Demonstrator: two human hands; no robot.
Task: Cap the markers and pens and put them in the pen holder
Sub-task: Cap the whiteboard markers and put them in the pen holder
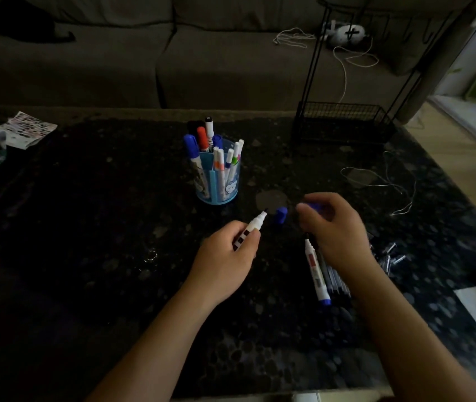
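The left hand [225, 252] grips one uncapped marker [253, 227]; the right hand [336, 227] pinches one blue cap [315, 206], with a second cap [281, 215] lying between them on the worktop [115, 256]. The pen holder [228, 190] beyond holds perhaps nine capped markers [202, 137], labels unreadable.

The single view comes from a wide-angle camera worn on the person's head. It looks forward and steeply down across the dark speckled surface [115, 285], so the left hand [225, 256] and right hand [338, 230] reach in from the bottom edge and sit close below the lens, just under mid-frame. The blue pen holder [219, 181] stands near the centre, a little beyond the hands, while the far edge of the surface, a grey sofa [202, 59] and a black wire rack [344, 123] fill the upper part, with straight lines bowed toward the sides.
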